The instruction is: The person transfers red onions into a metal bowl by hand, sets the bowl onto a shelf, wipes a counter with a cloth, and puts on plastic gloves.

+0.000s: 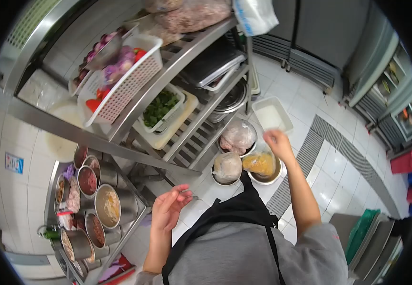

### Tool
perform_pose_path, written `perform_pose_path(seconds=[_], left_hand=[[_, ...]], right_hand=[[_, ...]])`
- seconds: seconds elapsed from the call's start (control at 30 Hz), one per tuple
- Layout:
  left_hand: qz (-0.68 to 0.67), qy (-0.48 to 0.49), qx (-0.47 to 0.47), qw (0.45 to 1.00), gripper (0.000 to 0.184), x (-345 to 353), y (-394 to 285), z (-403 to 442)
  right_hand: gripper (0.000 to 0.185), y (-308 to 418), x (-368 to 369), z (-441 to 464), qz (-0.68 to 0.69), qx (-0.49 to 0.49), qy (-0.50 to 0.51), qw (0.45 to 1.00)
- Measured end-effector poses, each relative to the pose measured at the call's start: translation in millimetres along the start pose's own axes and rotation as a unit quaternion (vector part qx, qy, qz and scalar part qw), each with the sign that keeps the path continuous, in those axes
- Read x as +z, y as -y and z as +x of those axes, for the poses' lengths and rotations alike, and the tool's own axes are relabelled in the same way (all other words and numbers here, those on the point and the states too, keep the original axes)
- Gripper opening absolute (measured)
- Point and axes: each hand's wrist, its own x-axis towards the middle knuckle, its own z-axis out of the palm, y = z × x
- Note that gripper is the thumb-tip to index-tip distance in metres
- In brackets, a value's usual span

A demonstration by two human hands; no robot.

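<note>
My right hand, slightly blurred, is raised with curled fingers; whether anything is in them I cannot make out. It appears over the gap between a white plastic tub and a round metal pot holding a bag of yellow food. Left of that bag, a pale wrapped bundle sits in another pot. Behind them, a clear bag of pale pink food fills a third. My left hand is open, palm up, fingers partly bent. A thin dark line shows at its fingertips; I cannot tell whether it is held.
A metal rack carries a white basket of onions and red peppers, a tub of leafy greens and bagged meat. Metal pots of food crowd a low table at left. A floor grate runs along the right.
</note>
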Motion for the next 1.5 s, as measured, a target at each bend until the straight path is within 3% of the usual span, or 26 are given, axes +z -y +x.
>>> perform_pose_path(seconds=[0.1,0.13,0.27,0.3,0.37,0.47,0.57,0.6,0.7,0.73,0.83,0.97,1.0,1.1,1.2,1.3,1.43,1.5], left_hand=[[0.031,0.049,-0.06,0.997,0.016,30,5,19],[0.047,0.075,-0.07,0.994,0.014,41,9,24],[0.063,0.166,-0.1,0.979,0.012,70,29,41],[0.06,0.182,-0.106,0.976,0.013,76,36,44],[0.042,0.186,-0.123,0.974,0.012,85,48,48],[0.062,0.145,-0.156,0.975,0.011,107,63,48],[0.1,0.139,-0.175,0.97,0.012,136,80,59],[0.111,0.145,-0.18,0.966,0.012,147,86,64],[0.115,0.199,-0.147,0.962,0.011,190,108,81],[0.1,0.198,-0.153,0.963,0.011,206,117,86],[0.053,0.198,-0.163,0.965,0.011,266,143,106],[0.06,0.25,-0.187,0.948,0.016,340,203,141],[0.076,0.262,-0.198,0.942,0.018,360,219,150],[0.066,0.282,-0.24,0.926,0.018,431,251,167],[0.055,0.328,-0.249,0.91,0.014,487,275,187],[0.084,0.304,-0.265,0.911,0.013,533,303,221],[0.088,0.297,-0.256,0.916,0.012,608,332,281],[0.101,0.313,-0.242,0.913,0.011,649,345,316]], right_hand=[[0.029,-60,-23,-125,-0.088,0.234,0.095,0.964],[0.029,-103,-19,-177,-0.084,0.238,0.082,0.964],[0.029,-153,-34,-316,-0.169,0.407,0.2,0.875],[0.025,-160,-35,-341,-0.152,0.434,0.196,0.866],[0.024,-199,-30,-388,-0.165,0.363,0.247,0.883],[0.027,-212,-34,-415,-0.008,0.607,0.181,0.774],[0.029,-235,-49,-433,-0.029,0.559,0.236,0.794],[0.028,-242,-54,-434,0.003,0.626,0.194,0.755],[0.032,-252,-80,-446,0.085,0.684,0.075,0.721],[0.036,-262,-92,-451,0.064,0.686,0.116,0.716],[0.029,-285,-138,-455,0.072,0.746,0.107,0.653],[0.032,-341,-210,-462,0.059,0.705,0.022,0.706],[0.031,-392,-207,-490,0.034,0.644,-0.051,0.762],[0.028,-430,-249,-470,-0.065,0.605,-0.136,0.782],[0.026,-442,-293,-430,-0.096,0.563,-0.151,0.807],[0.029,-466,-326,-397,-0.107,0.552,-0.149,0.814],[0.035,-504,-365,-369,-0.085,0.586,-0.055,0.804],[0.034,-525,-386,-370,-0.157,0.514,-0.011,0.843]])
